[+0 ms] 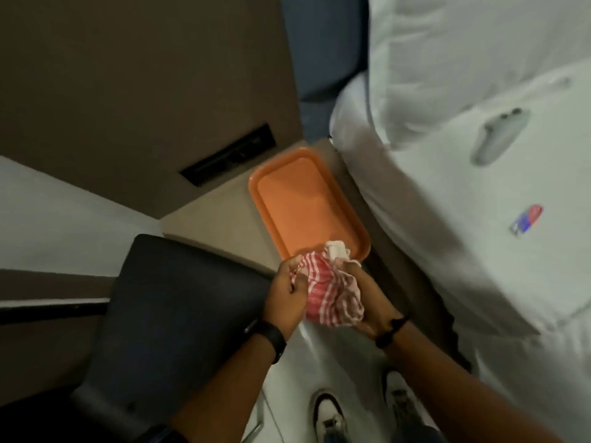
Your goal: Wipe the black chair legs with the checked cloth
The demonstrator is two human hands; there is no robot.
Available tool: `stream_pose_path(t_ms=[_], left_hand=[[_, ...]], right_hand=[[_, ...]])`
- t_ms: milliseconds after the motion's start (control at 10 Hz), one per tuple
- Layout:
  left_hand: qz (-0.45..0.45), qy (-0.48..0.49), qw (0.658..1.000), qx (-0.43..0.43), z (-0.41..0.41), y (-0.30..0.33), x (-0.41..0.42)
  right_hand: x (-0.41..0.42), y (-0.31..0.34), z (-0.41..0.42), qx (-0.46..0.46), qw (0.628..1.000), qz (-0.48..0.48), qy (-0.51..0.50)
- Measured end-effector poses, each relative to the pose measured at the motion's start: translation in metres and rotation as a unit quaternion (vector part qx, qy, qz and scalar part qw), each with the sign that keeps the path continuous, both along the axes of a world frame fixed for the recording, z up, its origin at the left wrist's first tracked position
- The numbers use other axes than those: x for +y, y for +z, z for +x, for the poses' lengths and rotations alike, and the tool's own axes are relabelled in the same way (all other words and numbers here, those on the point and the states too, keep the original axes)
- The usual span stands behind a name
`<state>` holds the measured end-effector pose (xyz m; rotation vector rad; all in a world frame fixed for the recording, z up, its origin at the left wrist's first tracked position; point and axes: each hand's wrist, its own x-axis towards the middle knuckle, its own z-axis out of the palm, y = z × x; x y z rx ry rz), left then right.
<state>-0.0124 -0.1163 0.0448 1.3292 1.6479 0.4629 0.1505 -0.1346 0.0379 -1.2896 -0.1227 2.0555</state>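
A red-and-white checked cloth (329,290) is bunched up between both of my hands, just in front of the near end of an orange tray. My left hand (287,295) grips its left side and my right hand (364,302) grips its right side from below. The black chair (179,314) stands at lower left, seen from above, with its seat right beside my left hand. Its legs are hidden under the seat from this angle.
The orange tray (265,187) lies on a low beige table (217,225). A bed with white bedding (479,251) fills the right side, with a phone (499,135) on it. My shoes (329,414) stand on the pale floor below.
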Motion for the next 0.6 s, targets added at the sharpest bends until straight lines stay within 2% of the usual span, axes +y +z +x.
stream_pose_path(t_ms=[100,200,300,400,500,600], left_hand=[[0.021,0.058,0.998,-0.005,0.006,0.008,0.042],[0.024,0.032,0.996,0.075,0.017,-0.015,0.082],[-0.012,0.06,0.996,0.064,0.027,-0.057,0.12],[-0.018,0.128,0.983,0.134,0.03,-0.12,0.143],[0.039,-0.093,0.92,0.379,0.015,-0.168,0.142],[0.03,-0.141,0.914,0.379,0.008,-0.178,0.134]], right_hand=[[0.064,-0.001,0.01,-0.161,0.986,0.04,0.003],[0.125,-0.024,0.016,-0.378,0.91,0.121,0.123],[0.169,-0.075,0.018,-0.513,0.814,0.177,0.205],[0.196,-0.122,0.016,-0.604,0.669,0.277,0.334],[0.201,-0.156,0.026,-0.691,0.467,0.343,0.433],[0.202,-0.163,0.034,-0.666,0.424,0.36,0.497]])
